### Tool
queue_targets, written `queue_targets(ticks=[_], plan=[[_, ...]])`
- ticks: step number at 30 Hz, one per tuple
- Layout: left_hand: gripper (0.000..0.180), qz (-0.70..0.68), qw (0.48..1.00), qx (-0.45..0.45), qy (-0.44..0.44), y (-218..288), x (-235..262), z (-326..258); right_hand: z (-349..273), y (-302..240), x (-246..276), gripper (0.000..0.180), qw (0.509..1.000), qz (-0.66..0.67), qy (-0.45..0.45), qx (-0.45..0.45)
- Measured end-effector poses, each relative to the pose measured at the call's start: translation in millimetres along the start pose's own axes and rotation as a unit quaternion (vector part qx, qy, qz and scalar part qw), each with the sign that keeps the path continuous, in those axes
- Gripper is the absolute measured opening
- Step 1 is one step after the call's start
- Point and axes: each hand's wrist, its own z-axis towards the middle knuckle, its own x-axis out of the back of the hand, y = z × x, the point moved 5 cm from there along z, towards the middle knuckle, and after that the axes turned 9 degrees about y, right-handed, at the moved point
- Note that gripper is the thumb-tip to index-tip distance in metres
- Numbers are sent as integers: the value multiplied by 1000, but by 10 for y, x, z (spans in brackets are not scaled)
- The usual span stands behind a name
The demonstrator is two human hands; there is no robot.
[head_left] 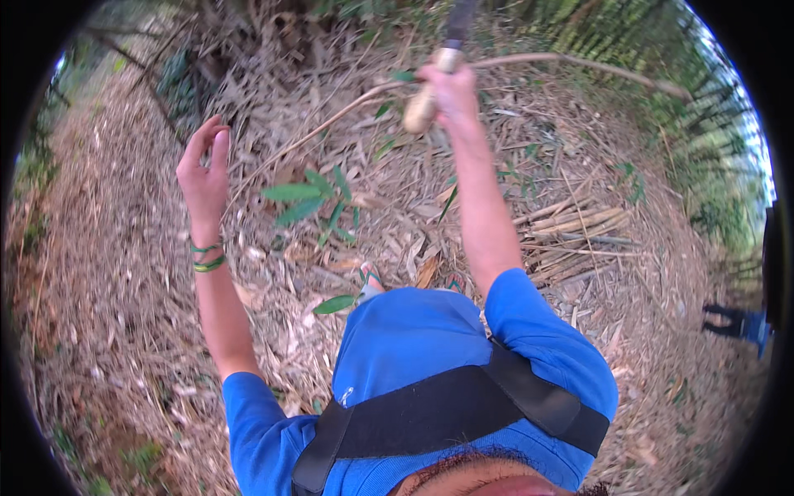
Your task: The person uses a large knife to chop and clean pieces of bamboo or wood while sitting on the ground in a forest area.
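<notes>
My right hand is closed around the pale wooden handle of a machete, stretched far out in front of me. Its dark blade points away and runs out of the top of the view. A long thin tan stem arches across the ground, passing close to the machete; whether they touch I cannot tell. On the left, my left hand is raised, its fingers bent and apart from the thumb, with nothing in it. Green bands circle that wrist.
Cut stalks lie in a pile to the right of my right arm. Green leaves stand out from dry litter between my arms. My sandalled foot shows below. Another person is at the far right, near trees.
</notes>
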Motion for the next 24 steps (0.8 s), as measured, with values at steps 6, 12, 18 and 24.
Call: queue_targets(ticks=[6,12,18,24], plan=[[22,-226,927,-277,-114,2521,-1120,447,-162,-1,-947,20,995,20,-59,74],[78,46,916,-395,-48,3034,-3264,856,-603,-78,-1273,35,991,-65,-105,47],[42,15,955,-272,-121,2728,-3359,1185,-1090,488,-1606,59,906,210,-348,-113],[36,-96,958,-268,45,2665,-1650,2412,-1940,384,-1075,39,853,-217,-472,50]])
